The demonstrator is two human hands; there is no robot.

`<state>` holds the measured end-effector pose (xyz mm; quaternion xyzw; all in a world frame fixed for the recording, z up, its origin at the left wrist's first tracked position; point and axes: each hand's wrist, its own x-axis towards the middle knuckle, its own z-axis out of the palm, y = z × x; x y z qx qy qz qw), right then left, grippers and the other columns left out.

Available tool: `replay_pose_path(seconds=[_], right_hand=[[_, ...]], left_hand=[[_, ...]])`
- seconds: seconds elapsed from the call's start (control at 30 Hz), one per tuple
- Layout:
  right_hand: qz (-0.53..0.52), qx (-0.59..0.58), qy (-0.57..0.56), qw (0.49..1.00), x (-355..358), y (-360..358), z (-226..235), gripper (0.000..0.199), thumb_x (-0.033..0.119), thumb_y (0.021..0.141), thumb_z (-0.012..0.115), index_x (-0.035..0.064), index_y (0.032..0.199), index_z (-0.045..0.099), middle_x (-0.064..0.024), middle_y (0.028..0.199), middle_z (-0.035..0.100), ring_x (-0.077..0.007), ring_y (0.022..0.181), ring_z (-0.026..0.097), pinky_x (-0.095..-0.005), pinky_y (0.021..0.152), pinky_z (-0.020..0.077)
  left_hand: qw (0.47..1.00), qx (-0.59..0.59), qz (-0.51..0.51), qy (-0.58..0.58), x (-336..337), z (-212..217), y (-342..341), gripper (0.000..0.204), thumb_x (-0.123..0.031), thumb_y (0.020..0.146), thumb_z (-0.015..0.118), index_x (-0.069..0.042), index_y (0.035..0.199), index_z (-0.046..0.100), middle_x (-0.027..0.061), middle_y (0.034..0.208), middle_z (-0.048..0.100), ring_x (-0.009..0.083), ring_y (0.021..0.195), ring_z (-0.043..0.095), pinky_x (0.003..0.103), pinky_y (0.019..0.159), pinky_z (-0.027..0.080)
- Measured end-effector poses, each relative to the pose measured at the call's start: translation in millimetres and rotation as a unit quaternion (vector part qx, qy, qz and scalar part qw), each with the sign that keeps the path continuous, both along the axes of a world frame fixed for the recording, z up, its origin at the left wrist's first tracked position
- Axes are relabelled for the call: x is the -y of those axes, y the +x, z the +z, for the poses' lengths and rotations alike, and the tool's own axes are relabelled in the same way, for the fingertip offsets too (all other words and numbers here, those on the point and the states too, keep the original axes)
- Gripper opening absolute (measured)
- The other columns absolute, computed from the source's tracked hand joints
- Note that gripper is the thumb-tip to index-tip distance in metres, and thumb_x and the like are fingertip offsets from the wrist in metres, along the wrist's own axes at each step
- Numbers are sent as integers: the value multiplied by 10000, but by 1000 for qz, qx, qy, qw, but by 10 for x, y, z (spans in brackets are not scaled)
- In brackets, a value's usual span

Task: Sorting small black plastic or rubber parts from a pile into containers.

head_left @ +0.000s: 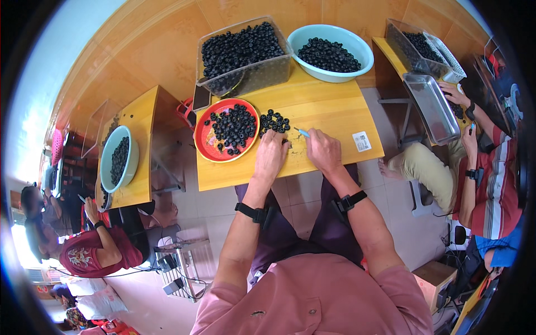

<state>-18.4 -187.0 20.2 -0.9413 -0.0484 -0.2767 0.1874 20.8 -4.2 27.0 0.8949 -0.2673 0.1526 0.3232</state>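
My left hand (271,154) is closed over the yellow wooden table (329,106), its fingertips pinching a small black ring-shaped part (287,144), mostly hidden. Opposite it, my right hand (324,149) grips a slim tool with a light blue handle (303,133), its tip pointing toward the left hand. Just beyond the left hand lies a loose pile of black ring-shaped parts (273,120). A round red tray (204,146) to the left holds many more of them. Small scraps are scattered on the wood between my hands.
At the table's back stand a clear plastic bin (251,79) and a pale blue basin (359,64), both full of black parts. People work at side tables on the left (139,134) and right, the right one bearing a metal tray (427,106). A white label (362,142) lies near my right.
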Motion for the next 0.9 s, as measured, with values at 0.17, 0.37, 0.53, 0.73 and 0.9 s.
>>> replay_pose_path(seconds=[0.17,0.37,0.53,0.73,0.9], right_hand=[[7,4,3,1000,-10,5,0,102,154,947,617,64,901,598,-126,764,648,-320,707,695,-437,597,553],[13,0,-5,1000,-7,-3,7,109,153,942,623,58,896,595,-128,764,647,-318,709,695,-433,600,555],[38,12,-8,999,-16,-3,-6,114,152,939,625,61,878,592,-121,744,637,-309,682,689,-434,586,551],[76,12,-32,997,-19,-15,-11,106,151,932,626,60,883,605,-115,731,629,-295,659,680,-426,573,546],[92,18,-37,995,-21,-14,8,115,146,927,627,54,860,612,-114,727,625,-293,654,678,-422,571,545]], left_hand=[[992,-96,24,-83,6,-53,-19,189,-6,815,761,5,987,684,145,880,647,329,801,664,421,732,551],[953,-184,76,-229,92,-72,-58,268,-28,820,803,0,1058,683,89,885,695,177,755,659,328,719,560],[942,-196,82,-260,145,-137,-41,261,-39,853,803,-12,1085,686,29,885,705,100,776,655,270,738,559],[932,-206,69,-289,150,-174,-44,276,-11,853,787,-8,1104,672,22,891,678,81,777,623,252,728,541],[939,-188,63,-280,140,-172,-51,279,9,851,777,-9,1106,663,23,902,672,80,782,615,247,724,533]])
